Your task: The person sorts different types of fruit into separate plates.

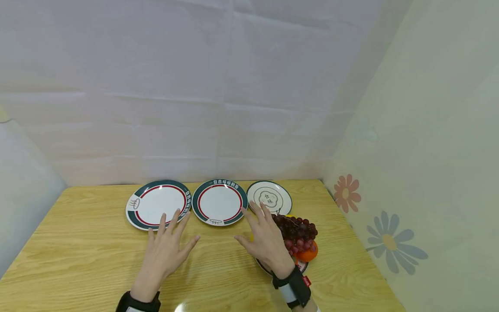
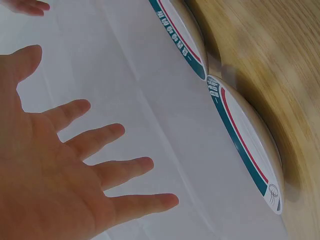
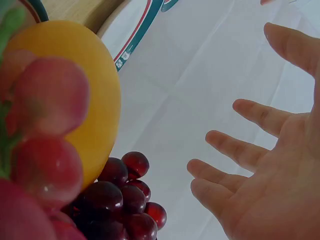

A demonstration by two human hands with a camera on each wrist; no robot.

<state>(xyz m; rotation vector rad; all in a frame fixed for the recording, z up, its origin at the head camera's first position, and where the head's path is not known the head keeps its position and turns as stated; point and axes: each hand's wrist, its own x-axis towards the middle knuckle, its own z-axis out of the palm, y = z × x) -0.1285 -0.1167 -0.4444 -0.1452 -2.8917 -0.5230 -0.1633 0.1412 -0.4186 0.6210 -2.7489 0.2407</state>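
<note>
My left hand (image 1: 165, 250) is held with fingers spread above the table, nearest the left green-rimmed plate (image 1: 161, 206); it holds nothing. My right hand (image 1: 269, 240), fingers also spread and holding nothing, is just left of a fruit pile and partly covers it. That pile has dark red grapes (image 1: 302, 229), an orange fruit (image 1: 309, 252) and a smooth yellow fruit (image 3: 102, 95), seen large in the right wrist view. Under the fruit shows part of a plate (image 1: 264, 267). A second green-rimmed plate (image 1: 219, 203) and a smaller white plate (image 1: 278, 200) complete the back row.
The wooden table (image 1: 82, 247) meets a pale cloth wall (image 1: 218, 95) behind the plates. At the right, a side panel (image 1: 436, 173) with printed flowers runs along the table edge. Neighbouring plates stand very close together.
</note>
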